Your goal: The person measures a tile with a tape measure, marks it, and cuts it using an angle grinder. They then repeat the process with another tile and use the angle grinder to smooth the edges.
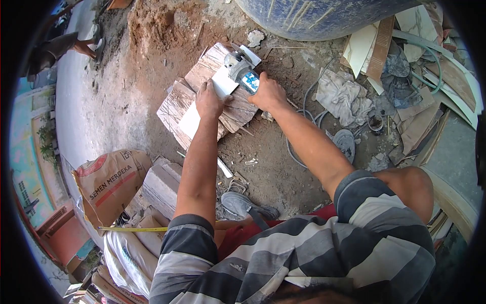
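Note:
My right hand is wrapped around the body of an angle grinder with a blue and white label. The grinder's head lies over a white tile strip; its disc is hard to make out. Pressing on the strip from the near left side is my left hand, fingers bent against it. The strip rests on scored, pale wooden-looking slabs on the ground. Another white piece lies on the slabs below my left hand.
A large blue drum stands at the top. Broken tiles, a dusty cloth and a grey cable lie right. Lower left are a cement bag, a grey block and a yellow tape measure.

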A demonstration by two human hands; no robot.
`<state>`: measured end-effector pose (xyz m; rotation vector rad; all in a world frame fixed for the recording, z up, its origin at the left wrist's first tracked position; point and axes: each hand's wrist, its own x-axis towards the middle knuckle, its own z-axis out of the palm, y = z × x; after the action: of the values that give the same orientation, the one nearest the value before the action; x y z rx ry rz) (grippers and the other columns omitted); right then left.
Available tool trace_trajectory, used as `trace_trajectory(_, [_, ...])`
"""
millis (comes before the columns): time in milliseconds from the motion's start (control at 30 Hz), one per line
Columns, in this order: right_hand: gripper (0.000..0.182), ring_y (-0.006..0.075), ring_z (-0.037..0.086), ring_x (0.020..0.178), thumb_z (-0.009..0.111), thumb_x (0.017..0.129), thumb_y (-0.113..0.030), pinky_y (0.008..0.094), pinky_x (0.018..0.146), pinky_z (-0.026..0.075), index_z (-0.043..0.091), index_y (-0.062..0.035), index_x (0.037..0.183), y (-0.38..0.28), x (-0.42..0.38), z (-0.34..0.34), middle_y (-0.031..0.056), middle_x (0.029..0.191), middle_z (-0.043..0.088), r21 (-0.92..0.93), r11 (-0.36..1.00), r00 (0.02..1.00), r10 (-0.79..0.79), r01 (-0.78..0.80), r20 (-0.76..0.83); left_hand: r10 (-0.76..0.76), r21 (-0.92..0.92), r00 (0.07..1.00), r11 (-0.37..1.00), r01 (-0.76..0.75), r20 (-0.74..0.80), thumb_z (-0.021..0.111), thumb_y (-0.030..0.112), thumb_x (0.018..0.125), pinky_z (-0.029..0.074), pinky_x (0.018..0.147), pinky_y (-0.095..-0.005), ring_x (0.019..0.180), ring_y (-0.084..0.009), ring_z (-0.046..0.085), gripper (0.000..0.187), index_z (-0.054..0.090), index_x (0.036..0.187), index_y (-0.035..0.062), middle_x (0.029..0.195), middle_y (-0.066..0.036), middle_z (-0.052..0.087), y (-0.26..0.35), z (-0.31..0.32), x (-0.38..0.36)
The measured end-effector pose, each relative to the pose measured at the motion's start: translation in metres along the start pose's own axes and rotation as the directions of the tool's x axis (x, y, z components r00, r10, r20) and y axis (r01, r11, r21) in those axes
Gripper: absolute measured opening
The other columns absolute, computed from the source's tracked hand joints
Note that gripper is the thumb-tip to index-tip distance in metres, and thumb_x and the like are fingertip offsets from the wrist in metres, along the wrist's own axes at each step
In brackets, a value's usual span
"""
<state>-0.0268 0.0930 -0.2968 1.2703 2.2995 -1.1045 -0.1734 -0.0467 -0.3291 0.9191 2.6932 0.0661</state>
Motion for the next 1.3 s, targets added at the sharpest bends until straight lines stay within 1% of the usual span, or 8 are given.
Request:
trace_trajectory(267, [0.071, 0.0370, 0.065, 0.110, 0.082, 0.072, -0.031, 0.0442, 0.094, 0.054, 0.047, -0.0004, 0.125, 0.007, -0.003, 0.001, 0.0244, 0.116, 0.067, -0.008, 1.000, 1.000, -0.012, 0.012, 0.000, 0.003, -0.008, 1.000, 1.000, -0.003, -0.014, 0.086, 0.046, 0.067, 0.033, 0.115, -0.0445, 0.133, -0.0335, 0.047, 0.100, 0.042, 0.147, 0.0064, 0.148, -0.016, 0.047, -0.001, 0.003, 0.000])
trace_trajectory(467, [0.072, 0.0370, 0.066, 0.110, 0.082, 0.073, -0.032, 0.0437, 0.094, 0.054, 0.046, 0.0002, 0.126, 0.011, -0.006, 0.001, 0.0249, 0.117, 0.066, -0.025, 1.000, 1.000, -0.012, 0.012, 0.002, 0.008, -0.003, 1.000, 1.000, -0.008, -0.026, 0.087, 0.046, 0.066, 0.035, 0.113, -0.0437, 0.132, -0.0328, 0.048, 0.100, 0.043, 0.146, 0.0053, 0.146, -0.016, 0.048, -0.001, 0.002, 0.000])
trace_trajectory(533, [0.073, 0.0383, 0.064, 0.111, 0.083, 0.072, -0.032, 0.0452, 0.095, 0.053, 0.046, 0.0016, 0.125, 0.012, -0.007, 0.001, 0.0261, 0.117, 0.065, -0.004, 1.000, 1.000, -0.024, 0.024, 0.008, 0.005, -0.007, 1.000, 1.000, -0.005, -0.016, 0.087, 0.045, 0.066, 0.036, 0.112, -0.0431, 0.132, -0.0326, 0.048, 0.099, 0.043, 0.145, 0.0051, 0.146, -0.016, 0.048, 0.000, 0.001, 0.000])
trace_trajectory(633, [0.071, 0.0374, 0.065, 0.110, 0.082, 0.073, -0.031, 0.0437, 0.094, 0.054, 0.046, 0.0002, 0.126, 0.012, -0.008, 0.000, 0.0254, 0.116, 0.066, -0.026, 1.000, 1.000, -0.014, 0.014, 0.006, 0.000, -0.011, 1.000, 1.000, 0.000, -0.011, 0.087, 0.045, 0.066, 0.037, 0.111, -0.0421, 0.132, -0.0327, 0.048, 0.099, 0.043, 0.145, 0.0052, 0.146, -0.016, 0.048, 0.001, -0.001, -0.001])
trace_trajectory(867, [0.071, 0.0376, 0.065, 0.110, 0.082, 0.074, -0.031, 0.0440, 0.095, 0.054, 0.046, 0.0004, 0.126, 0.015, -0.010, -0.001, 0.0262, 0.116, 0.066, -0.021, 1.000, 1.000, -0.012, 0.012, 0.029, 0.007, 0.013, 1.000, 1.000, -0.007, -0.016, 0.087, 0.045, 0.067, 0.038, 0.111, -0.0416, 0.132, -0.0326, 0.048, 0.099, 0.042, 0.146, 0.0048, 0.146, -0.016, 0.049, 0.001, -0.002, 0.000])
trace_trajectory(933, [0.070, 0.0400, 0.065, 0.108, 0.084, 0.071, -0.031, 0.0472, 0.094, 0.053, 0.046, 0.0019, 0.120, 0.018, -0.009, 0.003, 0.0274, 0.114, 0.066, 0.000, 0.999, 0.999, -0.038, 0.038, -0.009, -0.002, 0.016, 1.000, 1.000, 0.002, 0.002, 0.086, 0.046, 0.067, 0.037, 0.111, -0.0416, 0.132, -0.0325, 0.048, 0.099, 0.042, 0.146, 0.0048, 0.146, -0.016, 0.048, 0.002, -0.003, 0.000])
trace_trajectory(1300, [0.071, 0.0405, 0.066, 0.106, 0.084, 0.070, -0.032, 0.0473, 0.092, 0.054, 0.046, 0.0021, 0.120, 0.025, -0.010, 0.007, 0.0273, 0.112, 0.066, -0.013, 0.999, 0.999, -0.045, 0.045, -0.030, 0.005, 0.023, 1.000, 1.000, -0.005, 0.005, 0.086, 0.047, 0.068, 0.037, 0.112, -0.0400, 0.134, -0.0326, 0.046, 0.100, 0.041, 0.147, 0.0044, 0.147, -0.017, 0.047, 0.001, -0.002, 0.000])
